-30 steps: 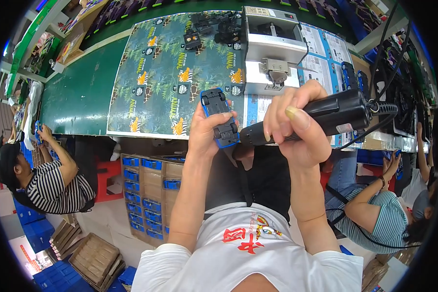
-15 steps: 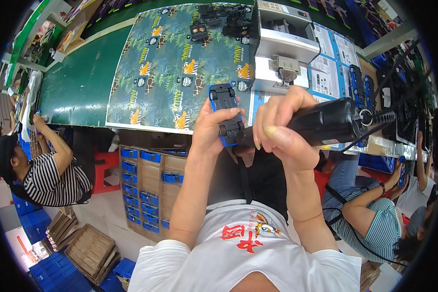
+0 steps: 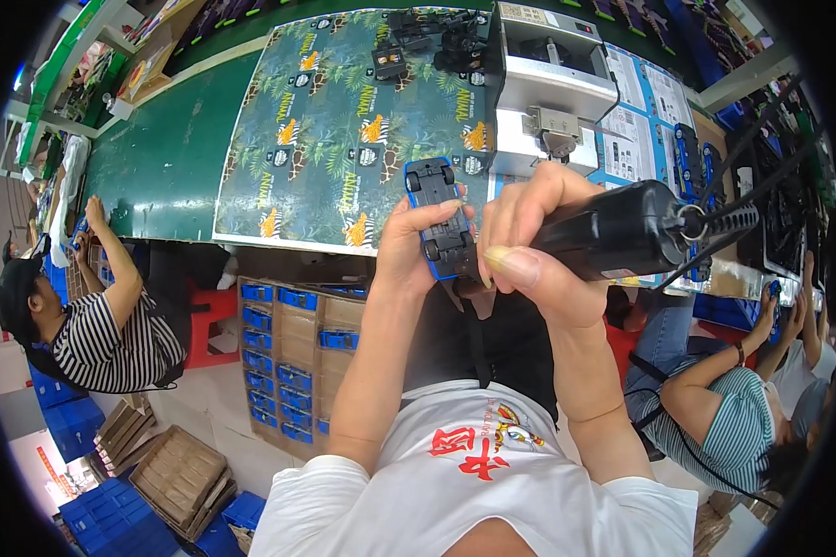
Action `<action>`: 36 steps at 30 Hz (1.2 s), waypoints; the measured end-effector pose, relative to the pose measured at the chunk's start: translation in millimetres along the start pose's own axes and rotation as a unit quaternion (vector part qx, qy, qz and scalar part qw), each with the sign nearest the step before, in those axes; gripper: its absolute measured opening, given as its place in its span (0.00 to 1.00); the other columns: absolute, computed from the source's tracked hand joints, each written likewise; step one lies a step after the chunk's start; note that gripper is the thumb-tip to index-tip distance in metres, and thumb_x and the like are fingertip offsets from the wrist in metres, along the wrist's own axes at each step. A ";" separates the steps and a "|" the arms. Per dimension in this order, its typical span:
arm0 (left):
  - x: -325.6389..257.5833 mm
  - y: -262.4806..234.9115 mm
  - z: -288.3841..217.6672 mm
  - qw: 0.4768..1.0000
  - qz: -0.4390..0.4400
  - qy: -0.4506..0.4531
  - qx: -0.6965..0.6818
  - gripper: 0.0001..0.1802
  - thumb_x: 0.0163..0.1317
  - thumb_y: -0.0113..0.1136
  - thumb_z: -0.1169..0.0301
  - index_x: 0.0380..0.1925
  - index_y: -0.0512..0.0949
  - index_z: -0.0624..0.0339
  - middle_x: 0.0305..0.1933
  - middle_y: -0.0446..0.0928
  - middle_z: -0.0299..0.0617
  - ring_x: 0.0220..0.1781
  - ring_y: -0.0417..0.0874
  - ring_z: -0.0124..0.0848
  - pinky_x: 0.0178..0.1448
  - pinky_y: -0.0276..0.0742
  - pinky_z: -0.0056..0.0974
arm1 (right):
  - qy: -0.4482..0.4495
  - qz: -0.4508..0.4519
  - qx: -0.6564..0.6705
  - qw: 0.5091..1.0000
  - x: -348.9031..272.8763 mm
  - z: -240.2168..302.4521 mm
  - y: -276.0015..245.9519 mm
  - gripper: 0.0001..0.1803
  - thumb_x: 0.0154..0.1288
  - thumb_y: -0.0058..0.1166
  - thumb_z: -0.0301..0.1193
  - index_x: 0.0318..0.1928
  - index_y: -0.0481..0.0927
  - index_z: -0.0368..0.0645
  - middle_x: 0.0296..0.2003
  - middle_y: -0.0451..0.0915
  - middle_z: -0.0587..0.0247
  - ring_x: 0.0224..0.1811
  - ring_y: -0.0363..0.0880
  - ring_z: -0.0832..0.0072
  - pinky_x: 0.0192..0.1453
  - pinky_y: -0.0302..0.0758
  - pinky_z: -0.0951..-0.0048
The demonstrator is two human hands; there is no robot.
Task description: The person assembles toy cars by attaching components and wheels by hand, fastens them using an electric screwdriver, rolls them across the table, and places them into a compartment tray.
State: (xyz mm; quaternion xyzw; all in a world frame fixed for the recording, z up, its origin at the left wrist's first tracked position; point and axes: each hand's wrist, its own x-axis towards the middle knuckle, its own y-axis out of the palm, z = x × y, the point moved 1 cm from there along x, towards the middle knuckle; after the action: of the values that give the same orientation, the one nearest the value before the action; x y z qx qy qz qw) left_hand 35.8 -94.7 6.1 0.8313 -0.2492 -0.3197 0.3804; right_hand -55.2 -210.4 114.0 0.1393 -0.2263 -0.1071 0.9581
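My left hand (image 3: 409, 243) grips a blue toy car (image 3: 434, 190) with its black underside turned up, the thumb lying across the chassis. My right hand (image 3: 543, 227) is wrapped round a black electric screwdriver (image 3: 618, 232), whose cord and metal ring are at its right end. The screwdriver's tip points left at the lower end of the car; my fingers hide where it meets the chassis. Behind the right hand stands a grey metal machine (image 3: 553, 93) on the bench.
Patterned sheets (image 3: 344, 139) cover the green bench (image 3: 163, 176). Black parts (image 3: 427, 42) lie at the back, and more blue cars (image 3: 687, 162) sit at the right. Below the bench edge a cardboard tray (image 3: 297, 371) holds several blue cars. Co-workers (image 3: 111, 325) sit on both sides.
The whole view has shifted slightly to the right. Both hands keep their grip on the car and screwdriver, with barely any motion between them. The co-worker at left has moved a hand.
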 end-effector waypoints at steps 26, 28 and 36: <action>13.9 -58.6 -190.9 0.151 0.176 0.364 0.902 0.51 0.43 0.64 0.32 0.60 0.71 0.56 0.57 0.72 0.46 0.63 0.71 0.44 0.68 0.62 0.55 | -0.076 -0.232 -0.078 0.966 -71.6 29.0 -124.4 0.07 0.66 0.51 0.24 0.34 0.66 0.41 0.20 0.63 0.67 0.19 0.62 0.80 0.26 0.65 0.78; -6.8 -81.4 -241.7 0.097 0.065 0.349 0.930 0.58 0.41 0.64 0.30 0.67 0.65 0.56 0.70 0.62 0.51 0.74 0.60 0.47 0.75 0.48 0.61 | -0.082 -0.231 -0.071 0.967 -70.6 27.9 -128.4 0.06 0.66 0.50 0.24 0.34 0.66 0.41 0.20 0.63 0.67 0.19 0.62 0.80 0.26 0.65 0.78; -58.6 -115.9 -165.4 0.332 -0.024 0.445 0.831 0.40 0.47 0.76 0.53 0.58 0.72 0.60 0.65 0.68 0.54 0.68 0.68 0.52 0.71 0.62 0.57 | -0.081 -0.193 -0.089 0.974 -73.8 31.5 -136.5 0.06 0.66 0.51 0.24 0.36 0.67 0.41 0.21 0.64 0.67 0.19 0.62 0.81 0.26 0.65 0.79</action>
State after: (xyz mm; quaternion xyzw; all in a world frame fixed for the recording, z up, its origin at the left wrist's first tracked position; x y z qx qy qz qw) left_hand 135.5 90.1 18.2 0.7404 -0.1598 0.4618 -0.4615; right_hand -153.8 -325.5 68.2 0.0851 -0.2619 -0.3211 0.9061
